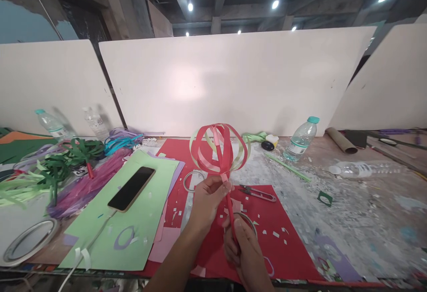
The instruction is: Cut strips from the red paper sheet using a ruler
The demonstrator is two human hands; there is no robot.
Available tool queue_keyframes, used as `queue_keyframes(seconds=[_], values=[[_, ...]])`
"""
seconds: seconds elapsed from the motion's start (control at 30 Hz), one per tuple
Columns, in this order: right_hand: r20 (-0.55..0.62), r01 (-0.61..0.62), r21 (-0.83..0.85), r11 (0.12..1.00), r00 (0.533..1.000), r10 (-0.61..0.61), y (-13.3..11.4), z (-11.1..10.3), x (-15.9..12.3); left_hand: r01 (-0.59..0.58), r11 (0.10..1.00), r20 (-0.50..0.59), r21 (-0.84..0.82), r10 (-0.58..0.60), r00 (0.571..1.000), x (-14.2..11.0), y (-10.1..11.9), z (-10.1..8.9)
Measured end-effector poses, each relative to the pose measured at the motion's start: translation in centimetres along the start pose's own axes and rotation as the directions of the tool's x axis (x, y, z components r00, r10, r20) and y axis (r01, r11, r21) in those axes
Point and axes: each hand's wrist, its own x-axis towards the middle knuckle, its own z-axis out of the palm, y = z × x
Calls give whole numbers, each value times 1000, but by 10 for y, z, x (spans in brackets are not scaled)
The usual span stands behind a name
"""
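A ball of looped red and pale green paper strips (218, 147) stands upright on a thin red stick (230, 205) above the table. My left hand (208, 198) pinches the base of the ball where the strips meet the stick. My right hand (242, 247) is lower down, its fingers closed round the bottom of the stick. Beneath both hands lies a red paper sheet (283, 247) scattered with small white and pink scraps.
Small snips (258, 192) lie just right of my left hand, and tape rings (191, 181) sit nearby. A phone (131, 189) rests on light green paper (133, 230). Strip bundles (66, 158) fill the left. Water bottles (300, 138) and a cardboard tube (340, 140) stand right. White boards (233, 83) wall the back.
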Motion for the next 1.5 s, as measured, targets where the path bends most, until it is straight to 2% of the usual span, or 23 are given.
queue_keyframes(seconds=[0.17,0.43,0.57,0.7,1.03,1.23,1.5], values=[[-2,22,-34,999,1000,-22,4,-2,1,-5,1000,-12,25,5,1000,2,6,2],[-21,37,-132,990,999,-41,2,-4,0,-45,999,-94,-11,44,995,5,2,6],[-51,20,-101,995,998,-25,4,-2,1,-49,999,-34,-17,48,998,6,-3,5],[-30,27,-110,994,999,-31,4,-2,3,-21,1000,20,-7,21,1000,5,-10,1],[-4,61,-129,990,998,-63,0,0,4,-9,995,47,97,4,999,-6,-9,3],[2,71,-125,990,997,-71,2,-4,6,66,997,90,36,-69,994,-12,-18,6],[-24,97,-216,972,994,-105,3,-2,7,43,999,76,-6,-42,996,-14,-27,5]])
